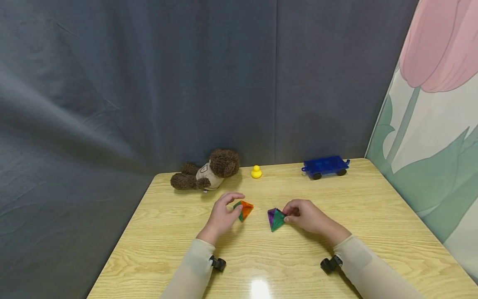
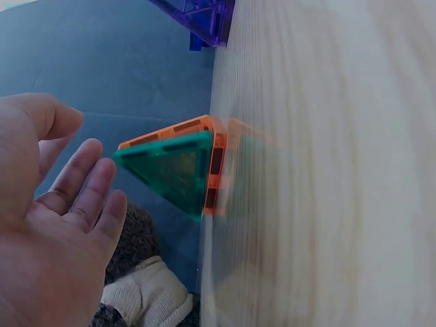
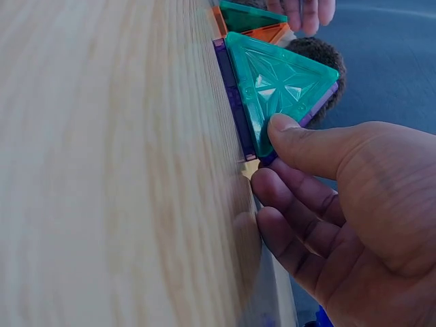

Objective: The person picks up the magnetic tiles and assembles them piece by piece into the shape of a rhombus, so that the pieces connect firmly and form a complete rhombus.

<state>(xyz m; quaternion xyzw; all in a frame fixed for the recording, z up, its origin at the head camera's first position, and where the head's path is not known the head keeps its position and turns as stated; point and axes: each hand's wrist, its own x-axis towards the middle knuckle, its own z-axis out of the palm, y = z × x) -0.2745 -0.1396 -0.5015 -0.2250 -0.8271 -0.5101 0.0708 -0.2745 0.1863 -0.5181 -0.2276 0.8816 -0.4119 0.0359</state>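
Two small pyramids of translucent magnetic tiles stand on the wooden table. The orange and green magnetic tile pyramid (image 1: 246, 210) is beside my left hand (image 1: 223, 216). In the left wrist view, that hand's fingers (image 2: 87, 178) are loosely bent and apart from the pyramid's green face. My right hand (image 1: 305, 216) pinches a corner of the purple and green magnetic tile pyramid (image 1: 276, 219). Its thumb (image 3: 300, 142) lies on the green triangle in the right wrist view, with fingertips at the lower corner. The pyramid's far side is hidden there.
Along the back of the table (image 1: 179, 257) lie a brown teddy bear (image 1: 210, 176) at left, a yellow rubber duck (image 1: 256, 172) and a blue wheeled car base (image 1: 325, 166) at right. A dark curtain (image 1: 224, 83) hangs behind; a floral panel (image 1: 440, 124) stands on the right.
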